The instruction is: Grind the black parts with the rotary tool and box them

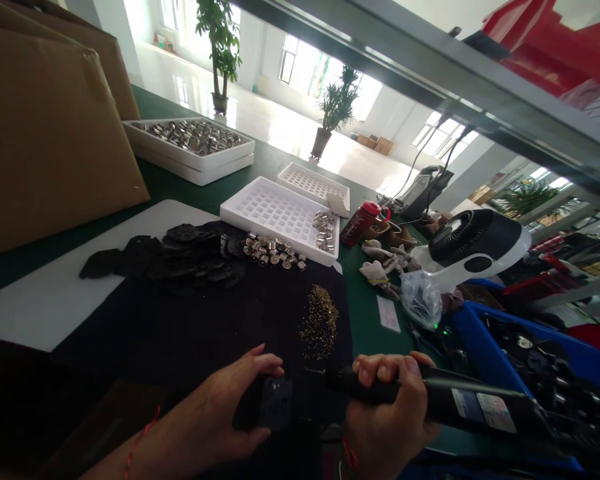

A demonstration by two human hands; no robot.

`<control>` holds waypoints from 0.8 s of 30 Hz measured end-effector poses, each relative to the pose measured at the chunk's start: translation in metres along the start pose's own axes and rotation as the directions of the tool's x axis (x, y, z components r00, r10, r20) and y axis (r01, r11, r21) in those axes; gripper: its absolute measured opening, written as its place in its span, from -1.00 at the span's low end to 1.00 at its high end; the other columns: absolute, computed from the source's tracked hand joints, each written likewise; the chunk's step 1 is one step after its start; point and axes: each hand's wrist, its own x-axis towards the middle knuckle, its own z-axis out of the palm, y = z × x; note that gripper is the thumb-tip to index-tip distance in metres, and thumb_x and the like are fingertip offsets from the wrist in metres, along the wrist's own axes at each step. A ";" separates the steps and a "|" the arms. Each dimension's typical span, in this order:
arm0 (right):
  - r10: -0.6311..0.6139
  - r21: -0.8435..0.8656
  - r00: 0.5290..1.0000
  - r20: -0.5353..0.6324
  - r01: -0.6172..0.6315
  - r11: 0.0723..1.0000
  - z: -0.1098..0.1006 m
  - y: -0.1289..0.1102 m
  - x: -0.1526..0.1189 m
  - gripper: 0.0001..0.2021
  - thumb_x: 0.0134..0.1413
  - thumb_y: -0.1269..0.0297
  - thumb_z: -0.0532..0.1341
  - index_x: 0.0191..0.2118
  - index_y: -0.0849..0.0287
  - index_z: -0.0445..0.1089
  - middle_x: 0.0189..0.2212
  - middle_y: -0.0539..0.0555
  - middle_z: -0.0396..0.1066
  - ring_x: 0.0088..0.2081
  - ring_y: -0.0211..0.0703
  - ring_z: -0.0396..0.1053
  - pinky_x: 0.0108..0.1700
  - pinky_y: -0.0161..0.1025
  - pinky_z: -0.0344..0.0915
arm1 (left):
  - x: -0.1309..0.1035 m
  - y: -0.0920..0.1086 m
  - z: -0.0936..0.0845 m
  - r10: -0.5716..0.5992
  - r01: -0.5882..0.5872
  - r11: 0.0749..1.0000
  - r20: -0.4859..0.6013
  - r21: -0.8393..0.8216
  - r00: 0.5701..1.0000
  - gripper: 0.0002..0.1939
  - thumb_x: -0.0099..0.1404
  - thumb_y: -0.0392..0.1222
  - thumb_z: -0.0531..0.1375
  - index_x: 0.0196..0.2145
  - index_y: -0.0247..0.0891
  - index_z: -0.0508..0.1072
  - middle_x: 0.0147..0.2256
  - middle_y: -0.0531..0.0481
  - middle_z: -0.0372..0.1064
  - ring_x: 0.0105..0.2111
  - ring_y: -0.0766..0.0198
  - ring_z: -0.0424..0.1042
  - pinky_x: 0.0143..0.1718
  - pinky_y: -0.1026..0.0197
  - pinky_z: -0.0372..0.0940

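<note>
My left hand (pixel 230 403) grips a small black plastic part (pixel 277 402) between thumb and fingers, low over a dark cloth (pixel 195 327). In my right hand (pixel 387 410) is a black electric screwdriver (pixel 473 403), fingers wrapped round its body. Its thin bit points left and stays a short way from the black part. Just beyond the bit lies a heap of tiny brass-coloured screws (pixel 321 320). Farther off, small silver metal cylinders (pixel 270 252) form a loose pile. To their left are stacked flat black plates (pixel 190 257).
A white gridded tray (pixel 260 200) holds some cylinders at its right end. Another white tray (pixel 205 163) full of metal parts stands at the back left by a cardboard box (pixel 50 133). On the right are a red bottle (pixel 360 223), a fan (pixel 475 243) and a blue bin (pixel 485 333).
</note>
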 end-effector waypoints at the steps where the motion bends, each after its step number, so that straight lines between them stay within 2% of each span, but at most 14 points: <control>1: 0.006 0.007 1.000 0.011 -0.006 1.000 0.001 -0.002 -0.003 -0.86 0.16 0.31 0.36 -0.17 0.07 0.44 -0.60 -0.20 0.25 -0.61 -0.32 0.21 -0.47 -0.31 0.38 | 0.000 0.001 0.000 -0.004 0.004 1.000 0.006 -0.007 1.000 -0.13 0.09 -0.43 0.35 0.32 0.02 0.26 0.17 0.01 0.57 0.37 -0.16 0.35 0.39 -0.19 0.29; 5: 0.017 0.032 0.994 0.112 -0.021 0.999 0.004 -0.011 -0.016 -0.91 0.19 0.33 0.32 -0.20 0.08 0.44 -0.62 -0.20 0.25 -0.66 -0.34 0.21 -0.53 -0.33 0.37 | 0.002 0.003 -0.002 -0.022 0.023 0.999 0.038 -0.040 0.999 -0.14 0.09 -0.41 0.37 0.31 0.00 0.27 0.18 0.01 0.55 0.36 -0.12 0.36 0.45 -0.18 0.19; 10: 0.048 0.028 0.947 0.319 -0.060 0.998 0.008 -0.013 -0.030 -0.91 0.23 0.28 0.35 -0.18 0.07 0.45 -0.62 -0.20 0.30 -0.69 -0.34 0.25 -0.58 -0.34 0.35 | 0.003 0.004 -0.003 -0.035 0.039 0.997 0.058 -0.067 0.998 -0.12 0.10 -0.41 0.36 0.33 -0.01 0.24 0.18 0.00 0.54 0.40 -0.11 0.30 0.46 -0.18 0.17; 17: 0.085 -0.010 0.935 0.345 -0.087 0.996 0.018 -0.006 -0.040 -0.87 0.22 0.28 0.41 -0.17 0.09 0.47 -0.62 -0.19 0.33 -0.67 -0.36 0.28 -0.58 -0.36 0.37 | 0.003 0.000 0.000 -0.004 0.008 0.998 0.065 -0.061 0.998 -0.12 0.11 -0.40 0.38 0.33 -0.03 0.23 0.20 -0.06 0.54 0.39 -0.14 0.31 0.46 -0.22 0.14; 24: 0.082 -0.034 0.930 0.359 -0.075 0.997 0.023 -0.003 -0.040 -0.86 0.23 0.28 0.41 -0.16 0.10 0.48 -0.61 -0.19 0.34 -0.66 -0.37 0.28 -0.56 -0.37 0.38 | 0.003 0.004 -0.002 -0.032 0.039 0.997 0.104 -0.066 0.994 -0.12 0.12 -0.41 0.38 0.34 -0.06 0.22 0.22 -0.09 0.52 0.41 -0.15 0.28 0.45 -0.22 0.16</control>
